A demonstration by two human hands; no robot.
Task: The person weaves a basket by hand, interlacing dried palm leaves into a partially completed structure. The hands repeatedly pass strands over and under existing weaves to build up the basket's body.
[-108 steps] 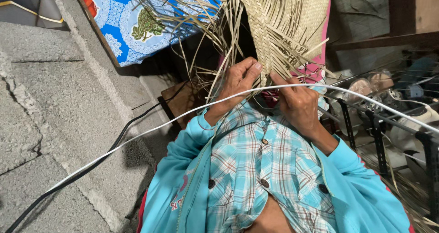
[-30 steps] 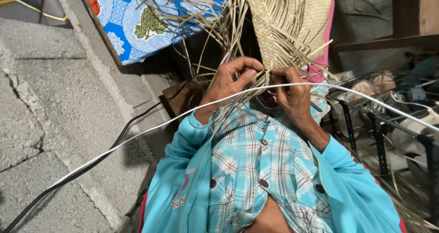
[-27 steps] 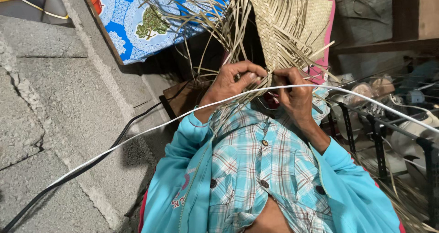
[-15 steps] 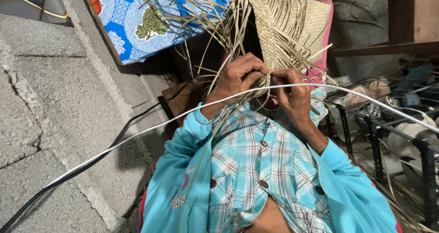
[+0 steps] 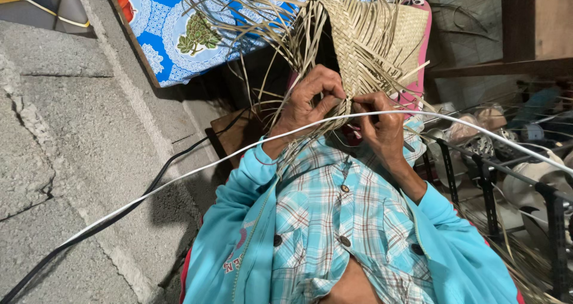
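Pinching loose straw strips (image 5: 286,47) at the lower edge of the woven mat (image 5: 373,38), left hand (image 5: 307,101) and right hand (image 5: 382,125), fingers pressed together; mat held above the chest, beside the blue cloth (image 5: 197,23).

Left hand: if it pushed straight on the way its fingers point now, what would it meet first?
Probably the pale woven straw mat: the left hand already pinches its loose strips at the lower edge, close to the right hand. Depth is unclear.
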